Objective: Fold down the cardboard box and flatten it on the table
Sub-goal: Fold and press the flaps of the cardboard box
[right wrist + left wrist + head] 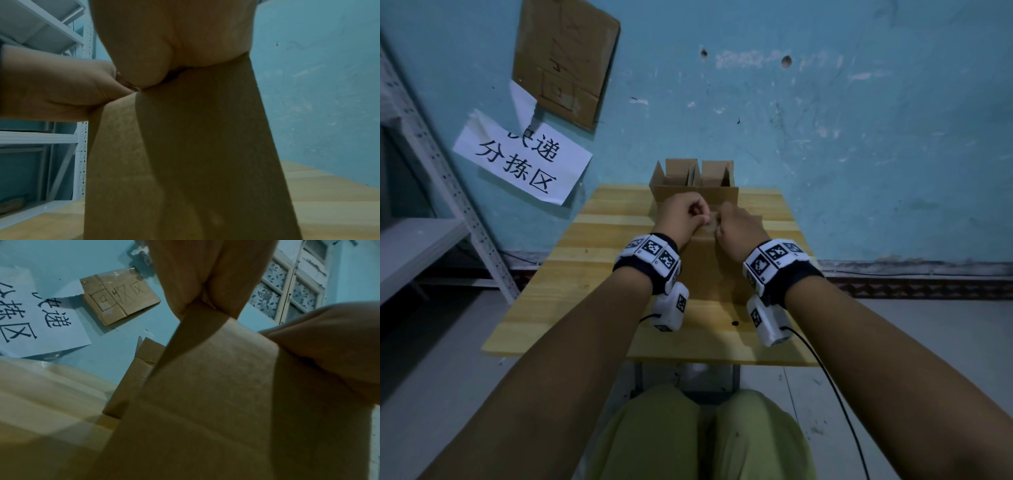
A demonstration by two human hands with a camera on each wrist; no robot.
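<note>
From the head view, the cardboard box [697, 212] stood on the wooden counter [599, 260] by the blue wall [859, 137], both hands meeting at its near top edge. The left wrist view showed the left hand [205, 280] pinching a raised flap [197, 331] of the box between its fingertips. In the right wrist view, the right hand [174, 40] pinched the neighbouring flap [205, 129], touching the left hand.

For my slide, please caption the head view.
Both hands, left hand and right hand, pinch the cardboard box.
</note>
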